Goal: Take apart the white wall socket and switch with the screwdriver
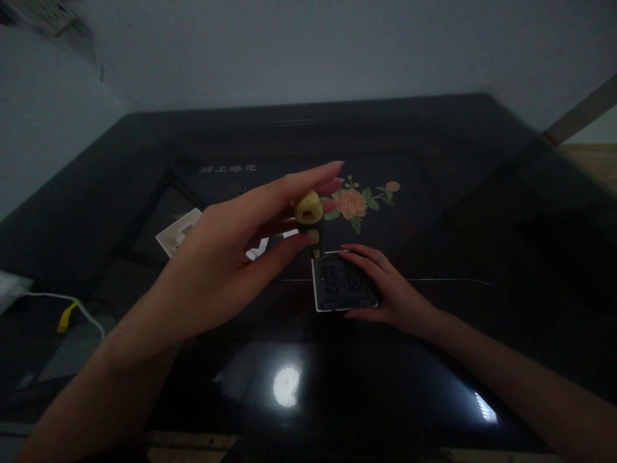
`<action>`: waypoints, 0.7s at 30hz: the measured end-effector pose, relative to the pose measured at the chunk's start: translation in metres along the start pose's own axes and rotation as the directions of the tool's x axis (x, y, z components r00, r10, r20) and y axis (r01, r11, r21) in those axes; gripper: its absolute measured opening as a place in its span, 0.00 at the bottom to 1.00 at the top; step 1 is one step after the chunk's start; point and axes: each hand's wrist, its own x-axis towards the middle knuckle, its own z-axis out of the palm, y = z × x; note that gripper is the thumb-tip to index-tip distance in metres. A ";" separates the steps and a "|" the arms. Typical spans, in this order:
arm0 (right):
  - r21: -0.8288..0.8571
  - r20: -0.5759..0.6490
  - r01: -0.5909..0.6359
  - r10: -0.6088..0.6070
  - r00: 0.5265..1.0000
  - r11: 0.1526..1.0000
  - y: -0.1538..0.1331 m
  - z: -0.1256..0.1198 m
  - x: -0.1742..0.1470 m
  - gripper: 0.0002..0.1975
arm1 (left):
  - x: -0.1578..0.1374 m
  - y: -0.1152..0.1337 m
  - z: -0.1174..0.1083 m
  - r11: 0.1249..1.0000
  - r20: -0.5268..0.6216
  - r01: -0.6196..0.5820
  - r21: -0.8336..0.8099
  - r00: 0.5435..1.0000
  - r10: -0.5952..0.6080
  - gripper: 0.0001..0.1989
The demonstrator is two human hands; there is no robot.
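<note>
My left hand [236, 251] is closed around the yellow-and-black handle of a screwdriver [309, 209]. The handle's butt end faces me, and the shaft and tip are hidden behind it. Just below and beyond the handle lies a wall socket panel [343, 283], its black back facing up inside a white rim. My right hand [383, 283] grips that panel by its right side, fingers on the far edge and thumb on the near edge. Whether the screwdriver touches the panel I cannot tell.
A white frame plate [176, 233] lies partly behind my left hand, with small white pieces [258, 249] near it. At the far left are a white block [13, 288] and its cable with a yellow tag [66, 316]. The glossy black table [448, 238] bears a printed flower.
</note>
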 end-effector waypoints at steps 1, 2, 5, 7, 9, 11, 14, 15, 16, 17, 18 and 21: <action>-0.004 0.002 -0.003 0.003 1.000 1.000 0.000 0.000 0.000 0.46 | 0.000 -0.001 0.001 1.000 -0.027 -0.015 -0.013 1.000 0.015 0.27; -0.007 0.002 -0.005 0.005 1.000 1.000 0.000 0.000 0.000 0.46 | 0.001 -0.003 0.002 0.999 -0.069 -0.053 0.012 0.996 0.054 0.26; -0.004 0.006 -0.011 0.011 1.000 1.000 0.001 0.000 0.000 0.46 | 0.004 -0.006 0.006 0.952 -0.161 -0.169 0.254 0.963 0.214 0.17; 0.000 0.002 -0.002 0.002 1.000 1.000 0.001 0.000 0.000 0.46 | 0.004 -0.005 0.005 0.930 -0.110 -0.171 0.325 0.970 0.217 0.15; -0.003 0.001 0.002 -0.002 1.000 1.000 0.001 0.000 0.000 0.45 | 0.003 -0.003 0.002 0.967 -0.042 -0.112 0.229 0.991 0.124 0.21; -0.011 0.006 0.000 0.000 1.000 1.000 0.000 0.000 0.000 0.45 | 0.001 0.000 0.000 0.994 0.024 -0.032 0.107 0.999 0.029 0.26; -0.016 0.008 -0.003 0.003 1.000 1.000 0.000 -0.001 0.000 0.46 | -0.001 -0.001 0.002 0.999 0.014 0.037 -0.003 0.999 -0.037 0.27; -0.016 0.006 -0.002 0.002 1.000 1.000 0.000 -0.001 0.000 0.46 | -0.001 -0.003 0.005 1.000 -0.038 0.013 -0.009 0.999 -0.014 0.26; -0.016 0.003 0.002 -0.002 1.000 1.000 0.000 -0.001 0.000 0.46 | -0.001 -0.004 0.008 1.000 -0.109 -0.028 0.011 0.994 0.029 0.24; -0.015 0.002 0.006 -0.006 1.000 1.000 0.000 -0.001 0.000 0.46 | -0.001 -0.006 0.012 0.996 -0.181 -0.074 0.055 0.980 0.083 0.22; -0.013 0.000 0.012 -0.012 1.000 1.000 0.000 -0.001 0.000 0.46 | 0.000 -0.007 0.015 0.987 -0.234 -0.122 0.108 0.961 0.144 0.20; -0.009 -0.007 0.027 -0.027 1.000 1.000 0.000 0.000 0.000 0.46 | 0.000 -0.006 0.018 0.975 -0.231 -0.154 0.158 0.955 0.188 0.19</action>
